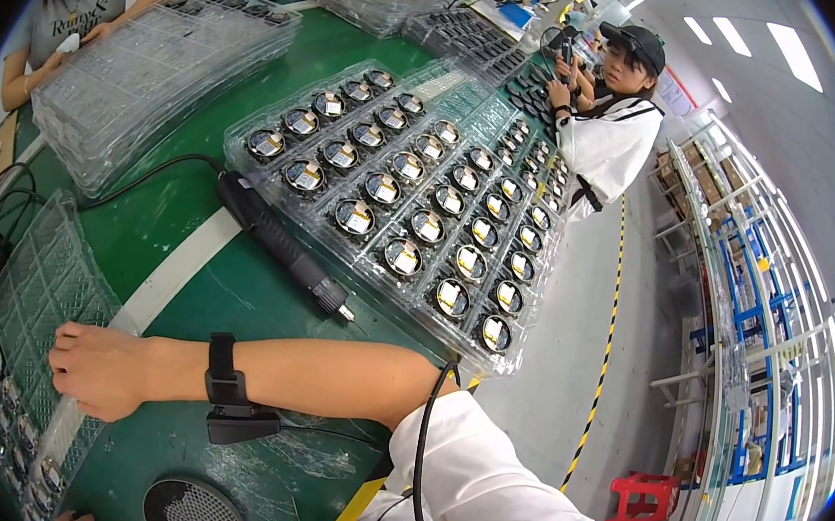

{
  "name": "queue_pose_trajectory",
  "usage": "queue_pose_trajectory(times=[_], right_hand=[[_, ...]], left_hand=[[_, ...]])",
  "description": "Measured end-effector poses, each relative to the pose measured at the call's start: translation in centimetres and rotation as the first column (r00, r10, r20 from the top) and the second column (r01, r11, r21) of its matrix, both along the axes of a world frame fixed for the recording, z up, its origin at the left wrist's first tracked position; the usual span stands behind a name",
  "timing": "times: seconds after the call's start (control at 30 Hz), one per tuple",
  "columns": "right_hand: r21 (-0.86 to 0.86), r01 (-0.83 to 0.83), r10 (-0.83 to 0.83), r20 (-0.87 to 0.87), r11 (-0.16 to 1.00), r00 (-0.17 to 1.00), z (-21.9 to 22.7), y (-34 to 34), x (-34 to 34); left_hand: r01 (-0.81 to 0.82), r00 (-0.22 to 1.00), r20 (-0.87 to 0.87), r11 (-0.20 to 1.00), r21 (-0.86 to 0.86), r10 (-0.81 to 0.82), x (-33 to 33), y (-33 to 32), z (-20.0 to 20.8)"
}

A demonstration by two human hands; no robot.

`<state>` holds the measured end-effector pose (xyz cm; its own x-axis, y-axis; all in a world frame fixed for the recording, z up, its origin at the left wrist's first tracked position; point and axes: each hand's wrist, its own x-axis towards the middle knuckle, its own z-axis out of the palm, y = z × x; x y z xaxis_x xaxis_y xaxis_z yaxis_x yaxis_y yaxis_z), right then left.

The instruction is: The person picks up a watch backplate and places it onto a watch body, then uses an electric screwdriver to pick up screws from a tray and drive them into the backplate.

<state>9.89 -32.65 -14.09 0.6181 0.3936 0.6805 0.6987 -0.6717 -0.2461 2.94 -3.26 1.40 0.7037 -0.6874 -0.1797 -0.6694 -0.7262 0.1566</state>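
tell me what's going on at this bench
The person's right grip is curled over a clear tray at the left, near round parts; whether it holds anything is hidden. A wider tray of similar parts sits on the green table, an electric screwdriver lying untouched beside it. A co-worker in white is farther along.

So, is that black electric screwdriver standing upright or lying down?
Lying down: the black electric screwdriver stretches lengthwise beside the large clear tray of round parts.

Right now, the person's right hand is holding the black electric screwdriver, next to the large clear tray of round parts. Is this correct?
Not quite: the right hand is not holding the black electric screwdriver, which lies on the green table in the head view. It is indeed next to the large clear tray.
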Motion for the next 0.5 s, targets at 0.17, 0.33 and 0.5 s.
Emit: queue_pose_trajectory(times=[0.17,0.33,0.5], right_hand=[[0.007,-0.005,0.005,-0.007,1.0,1.0,0.1,-0.03,-0.05],[0.012,-0.01,0.01,-0.015,1.0,1.0,0.15,-0.1,-0.15],[-0.005,-0.016,0.016,-0.03,1.0,0.999,0.39,-0.32,-0.4]], left_hand=[[-0.015,0.999,-0.034,0.999,-0.037,0.014,0.13,0.18,-0.24],[-0.006,1.0,-0.014,1.0,0.014,0.006,0.09,0.56,-0.36],[-0.006,1.0,-0.022,0.997,0.082,0.008,0.04,0.38,-0.41]])
